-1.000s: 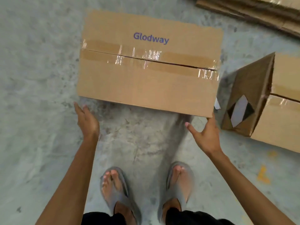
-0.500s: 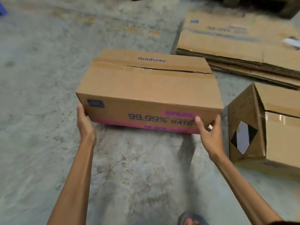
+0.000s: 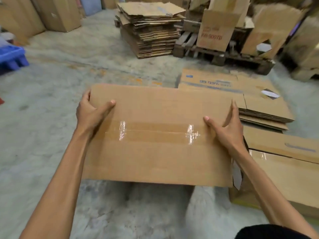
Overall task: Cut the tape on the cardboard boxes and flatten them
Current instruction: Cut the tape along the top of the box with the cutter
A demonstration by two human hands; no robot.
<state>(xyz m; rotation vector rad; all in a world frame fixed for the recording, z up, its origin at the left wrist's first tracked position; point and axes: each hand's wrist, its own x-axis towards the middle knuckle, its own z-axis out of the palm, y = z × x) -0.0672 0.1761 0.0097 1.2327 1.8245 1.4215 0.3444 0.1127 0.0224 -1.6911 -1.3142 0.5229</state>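
Observation:
A brown cardboard box [image 3: 155, 156] is lifted off the concrete floor, a taped face turned toward me. Clear tape [image 3: 155, 132] runs across the middle seam of that face, glinting at both ends. My left hand [image 3: 91, 112] grips the box's upper left corner, thumb on the face and fingers over the edge. My right hand [image 3: 226, 128] holds the right edge, thumb on the face and fingers wrapped round the side. No cutting tool is in view.
A second taped box [image 3: 284, 180] sits on the floor at the right. Flattened boxes [image 3: 241, 94] lie behind it. A tall stack of flattened cardboard [image 3: 150, 30] and a wooden pallet [image 3: 233, 56] with upright boxes stand at the back. A blue crate [image 3: 10, 57] is far left.
Both hands took hold of the box and lifted it off the floor, tipping it so another taped face points at me. My view rose from the floor toward the room.

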